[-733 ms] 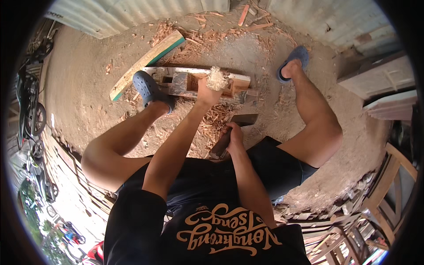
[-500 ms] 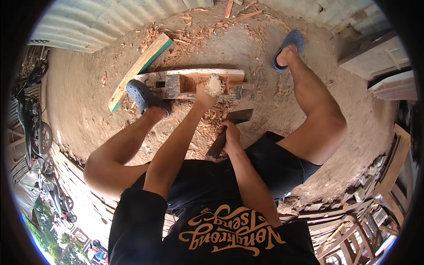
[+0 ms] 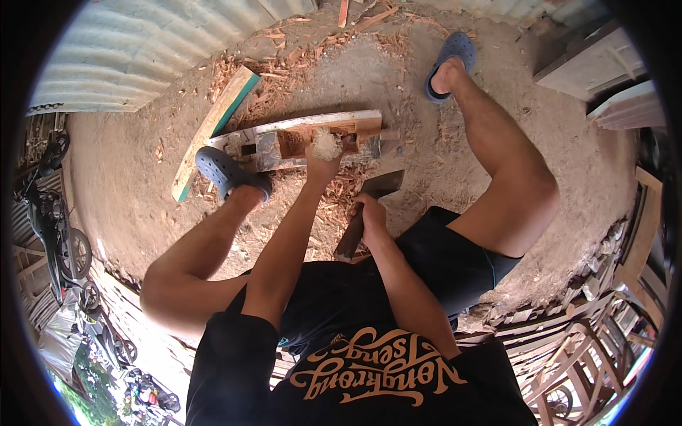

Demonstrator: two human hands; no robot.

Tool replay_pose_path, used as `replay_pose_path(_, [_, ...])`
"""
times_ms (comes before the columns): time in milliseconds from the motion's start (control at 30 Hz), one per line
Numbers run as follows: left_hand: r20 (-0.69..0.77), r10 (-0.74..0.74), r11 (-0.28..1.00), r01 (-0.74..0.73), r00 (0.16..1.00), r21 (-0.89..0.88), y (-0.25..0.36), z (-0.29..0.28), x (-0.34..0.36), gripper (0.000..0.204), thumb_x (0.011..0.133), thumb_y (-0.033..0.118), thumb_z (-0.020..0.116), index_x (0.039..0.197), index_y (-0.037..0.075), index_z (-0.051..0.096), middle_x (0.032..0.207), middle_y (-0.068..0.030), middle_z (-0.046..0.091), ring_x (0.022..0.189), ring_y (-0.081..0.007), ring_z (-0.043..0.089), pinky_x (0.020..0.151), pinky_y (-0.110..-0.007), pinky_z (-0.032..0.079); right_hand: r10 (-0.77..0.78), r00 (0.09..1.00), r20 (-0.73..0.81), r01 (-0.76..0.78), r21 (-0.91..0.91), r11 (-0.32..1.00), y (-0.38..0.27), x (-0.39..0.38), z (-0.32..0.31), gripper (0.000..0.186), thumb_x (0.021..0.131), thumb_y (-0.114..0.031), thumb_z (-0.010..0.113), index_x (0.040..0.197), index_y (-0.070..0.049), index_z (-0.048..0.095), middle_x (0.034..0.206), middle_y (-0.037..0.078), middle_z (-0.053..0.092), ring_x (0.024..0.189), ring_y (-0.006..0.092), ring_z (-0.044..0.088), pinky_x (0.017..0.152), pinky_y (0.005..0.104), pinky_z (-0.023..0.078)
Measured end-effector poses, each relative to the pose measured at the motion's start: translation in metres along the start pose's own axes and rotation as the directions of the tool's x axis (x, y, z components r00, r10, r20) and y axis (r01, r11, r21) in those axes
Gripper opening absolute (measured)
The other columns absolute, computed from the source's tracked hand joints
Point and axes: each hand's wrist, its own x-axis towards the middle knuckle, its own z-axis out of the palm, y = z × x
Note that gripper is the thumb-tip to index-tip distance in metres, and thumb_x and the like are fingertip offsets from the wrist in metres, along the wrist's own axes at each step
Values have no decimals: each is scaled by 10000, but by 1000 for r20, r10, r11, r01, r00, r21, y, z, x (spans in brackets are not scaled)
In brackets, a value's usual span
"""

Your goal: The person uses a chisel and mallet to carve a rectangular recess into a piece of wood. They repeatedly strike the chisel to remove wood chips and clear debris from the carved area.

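My left hand [image 3: 321, 160] grips an upright tool with a pale, frayed wooden top [image 3: 327, 142]; its lower end is hidden in the recess of a weathered wooden workpiece [image 3: 270, 148], which has white paint and hollowed-out sections. My right hand [image 3: 366, 216] is closed round the dark handle of an axe-like tool [image 3: 383, 182] with a broad flat metal head, held low between my legs. Wood shavings [image 3: 355, 174] lie on the ground beneath both. My left foot in a blue clog [image 3: 220, 170] rests against the workpiece's left end.
A board [image 3: 213, 131] with a green edge lies diagonally at the back left. Corrugated sheets [image 3: 156, 50] and a pale panel [image 3: 579, 60] border the dirt ground. Motorcycles [image 3: 60, 238] stand at left; piled scrap wood [image 3: 586, 355] is at right.
The view has shifted, so the surroundings sit lower at left and higher at right. Both hands keep their grips; the left one stays at the recess, the right holds the axe-like tool low.
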Motion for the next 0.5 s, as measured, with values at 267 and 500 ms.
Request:
replay_pose_path(267, [-82, 111, 981, -96, 990, 167, 29, 22, 10, 220, 792, 70, 646, 1006, 22, 654, 935, -198, 678, 859, -387, 657, 721, -427, 519, -209, 974, 82, 217, -91, 972, -33, -30, 13, 137, 868, -115, 591, 792, -50, 497, 665, 61, 487, 524, 168, 484, 497, 338, 429])
replay_pose_path(500, [-179, -7, 993, 29, 984, 117, 41, 21, 5, 439, 679, -20, 676, 1109, 60, 632, 953, -201, 680, 909, -383, 655, 768, -440, 526, -479, 844, 241, 535, -310, 786, -85, -96, 39, 250, 946, -307, 539, 885, -73, 477, 661, 55, 469, 503, 164, 455, 493, 323, 397])
